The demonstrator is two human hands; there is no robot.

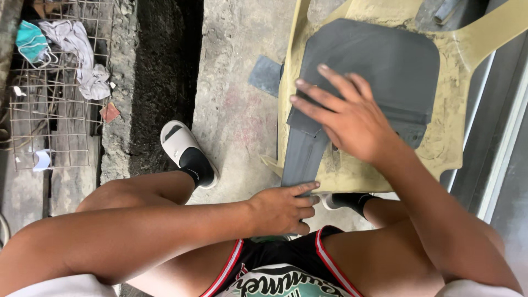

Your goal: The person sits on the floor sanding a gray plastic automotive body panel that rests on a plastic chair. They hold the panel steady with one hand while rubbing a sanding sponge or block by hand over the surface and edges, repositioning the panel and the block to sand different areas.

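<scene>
The right hand (352, 124) lies flat and open, fingers spread, pressing on a dark grey flap-shaped panel (379, 66) that rests on the seat of a worn yellow plastic chair (456, 115). The left hand (283, 208) is loosely curled at the panel's narrow near end (302, 159), its fingertips touching that tip where it overhangs the chair's front edge — bracing rather than clamping it.

To work the surface well, I judge the left hand should hold the narrow end firmly against the chair's edge while the right keeps even pressure with a flat palm, so the panel does not pivot or slide on the dusty seat. Whether the right hand has anything under its palm cannot be told.

The panel's wide part reaches beyond the right hand, well inside the seat; only the narrow end hangs free, between the person's knees. A small grey offcut (265, 74) lies on the concrete floor (231, 110), left of the right hand. Farther left, past the sandalled foot (187, 151), a dark trench (159, 82) runs along the floor — room there is limited. A metal frame (506, 137) stands close on the right.
</scene>
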